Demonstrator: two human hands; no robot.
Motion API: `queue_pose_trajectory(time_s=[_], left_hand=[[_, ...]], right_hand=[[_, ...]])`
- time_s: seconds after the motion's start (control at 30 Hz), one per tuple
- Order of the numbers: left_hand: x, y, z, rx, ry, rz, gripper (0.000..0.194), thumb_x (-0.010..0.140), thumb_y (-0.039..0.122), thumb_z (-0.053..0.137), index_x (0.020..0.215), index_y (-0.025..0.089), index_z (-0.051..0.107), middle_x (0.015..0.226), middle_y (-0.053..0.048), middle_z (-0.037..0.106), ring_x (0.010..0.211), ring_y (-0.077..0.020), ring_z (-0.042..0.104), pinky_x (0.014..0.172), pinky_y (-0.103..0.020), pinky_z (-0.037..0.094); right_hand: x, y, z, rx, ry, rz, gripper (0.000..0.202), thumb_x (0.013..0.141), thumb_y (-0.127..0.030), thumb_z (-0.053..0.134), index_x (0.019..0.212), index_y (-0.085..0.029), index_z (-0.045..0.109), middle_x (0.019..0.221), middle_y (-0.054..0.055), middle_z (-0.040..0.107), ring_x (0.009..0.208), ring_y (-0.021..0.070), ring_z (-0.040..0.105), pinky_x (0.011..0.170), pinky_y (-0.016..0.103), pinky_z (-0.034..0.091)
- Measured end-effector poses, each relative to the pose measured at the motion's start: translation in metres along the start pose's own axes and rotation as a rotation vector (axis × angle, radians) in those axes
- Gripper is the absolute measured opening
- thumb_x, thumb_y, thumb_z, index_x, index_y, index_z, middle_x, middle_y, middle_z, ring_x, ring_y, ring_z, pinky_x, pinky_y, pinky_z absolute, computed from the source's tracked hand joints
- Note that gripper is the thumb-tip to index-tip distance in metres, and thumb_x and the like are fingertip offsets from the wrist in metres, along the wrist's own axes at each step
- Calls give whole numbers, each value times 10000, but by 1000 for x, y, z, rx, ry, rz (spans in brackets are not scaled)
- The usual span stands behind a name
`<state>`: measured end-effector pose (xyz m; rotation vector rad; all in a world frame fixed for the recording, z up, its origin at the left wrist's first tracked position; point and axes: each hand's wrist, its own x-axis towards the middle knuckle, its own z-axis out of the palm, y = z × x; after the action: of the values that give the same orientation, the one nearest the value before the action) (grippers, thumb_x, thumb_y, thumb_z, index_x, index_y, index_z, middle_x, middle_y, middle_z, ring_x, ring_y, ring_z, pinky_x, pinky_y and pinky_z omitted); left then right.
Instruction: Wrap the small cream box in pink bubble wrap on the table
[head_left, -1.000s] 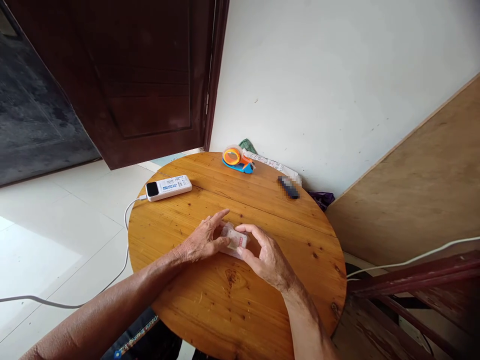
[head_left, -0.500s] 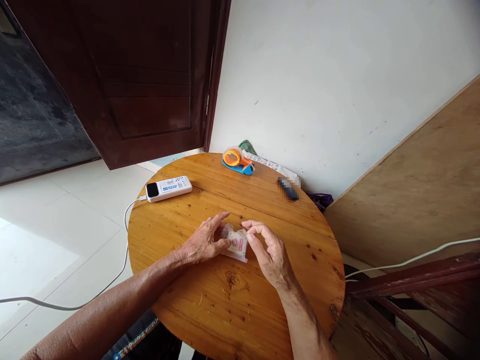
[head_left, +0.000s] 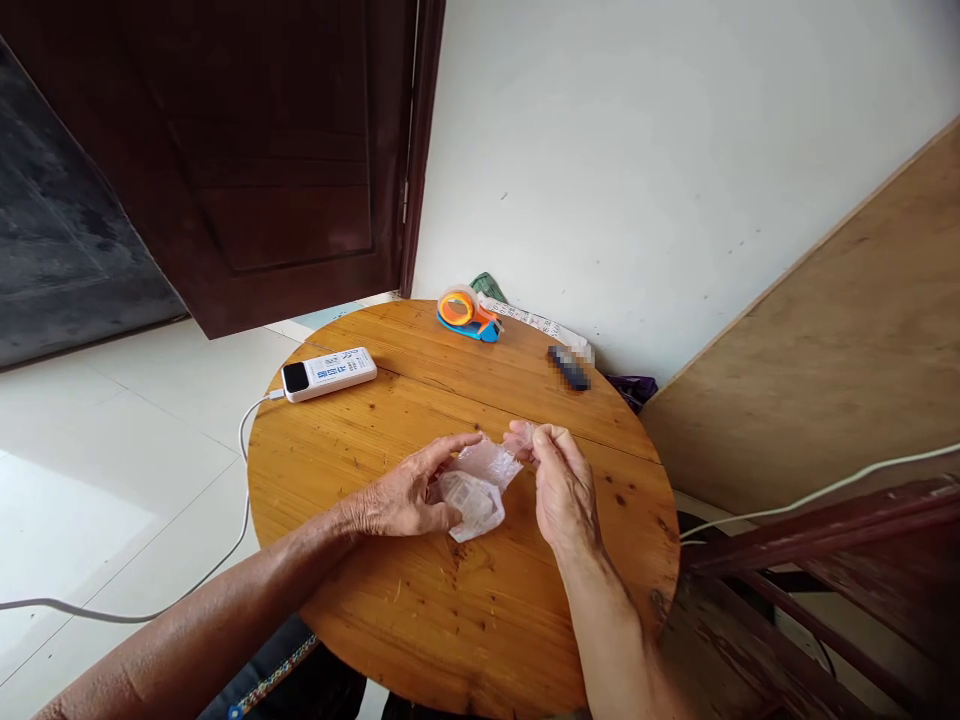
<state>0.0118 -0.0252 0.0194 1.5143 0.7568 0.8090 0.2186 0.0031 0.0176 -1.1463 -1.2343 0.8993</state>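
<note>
On the table in front of me lies a small packet in clear, pinkish bubble wrap (head_left: 472, 505); what is inside shows only faintly. My left hand (head_left: 420, 488) holds the packet from its left side, with the thumb on its near edge and the index finger along its far edge. A loose flap of the wrap (head_left: 489, 462) stretches up and to the right. My right hand (head_left: 559, 480) pinches the end of that flap between thumb and fingers, just off the packet's right side.
An orange and blue tape dispenser (head_left: 469, 315) stands at the table's far edge. A white device (head_left: 330, 374) with a plugged-in cable (head_left: 247, 440) lies at the left. A blurred dark object (head_left: 568, 368) is at the far right. The round wooden table (head_left: 390, 610) is close to the wall.
The wrap has been pulled open towards the right, and its flap now spreads above the packet. Red print seen on the packet before no longer shows. My right hand now grips the flap's end.
</note>
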Motion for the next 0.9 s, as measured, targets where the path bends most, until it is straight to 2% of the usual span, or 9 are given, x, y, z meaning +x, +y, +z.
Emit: queue_pose_trajectory(time_s=[0.1,0.17,0.23,0.33,0.47,0.6,0.77,0.83,0.9], left_hand=[[1,0,-4,-58,-8,-10,622,690,201,676,1288,201,505,1094,-54,615,920,-196,565,785,-305,455],[3,0,-5,-108,-30,-50,521,700,251,672,1201,179,552,1048,-52,636,900,-206,572,785,-320,451],[4,0,-7,-152,-44,-92,543,697,286,667,1215,164,557,1051,-63,653,923,-233,589,796,-339,448],[5,1,-8,-197,-3,-128,668,682,300,662,1316,150,518,1130,-85,661,1020,-280,593,844,-368,442],[6,1,-10,-196,83,-127,705,653,298,650,1331,140,538,1150,-94,670,1062,-309,583,882,-392,434],[9,-4,-9,-290,134,-95,662,640,277,634,1283,127,580,1138,-97,676,1073,-307,573,913,-402,424],[12,-11,-7,-433,205,-69,610,641,237,636,1239,120,603,1171,-115,670,1127,-297,558,968,-396,395],[13,-12,-8,-442,215,-67,597,639,238,637,1225,125,619,1162,-112,676,1118,-299,563,963,-396,396],[12,-11,-8,-435,208,-66,584,642,242,634,1214,128,637,1156,-112,679,1116,-308,563,954,-401,401]], right_hand=[[3,4,0,-22,3,24,319,889,-529,541,816,-219,536,903,66,727,806,202,666,742,347,521],[5,5,-1,-30,-9,48,333,882,-544,546,823,-216,549,893,68,729,800,203,674,695,328,525],[5,3,-5,-22,-37,112,364,865,-570,554,919,-212,583,900,82,732,793,215,685,631,318,530],[3,-1,-10,-43,-136,209,545,826,-597,582,1206,-207,547,959,99,734,833,239,696,537,298,520],[-1,2,-6,-182,-279,179,716,739,-471,711,1355,-209,457,930,55,736,752,207,678,526,286,506],[-2,10,3,-315,-238,64,553,783,-370,643,1284,-181,503,739,-1,693,656,180,626,648,323,514],[-7,4,7,-452,18,-135,283,786,-363,635,1016,-209,580,723,-13,613,612,152,558,630,292,476],[-13,-3,10,-437,-78,-131,201,844,-417,587,863,-217,584,676,-14,587,583,143,538,593,273,455],[-19,-9,15,-434,-242,-73,280,863,-483,569,780,-216,573,651,-8,586,576,142,540,568,261,438]])
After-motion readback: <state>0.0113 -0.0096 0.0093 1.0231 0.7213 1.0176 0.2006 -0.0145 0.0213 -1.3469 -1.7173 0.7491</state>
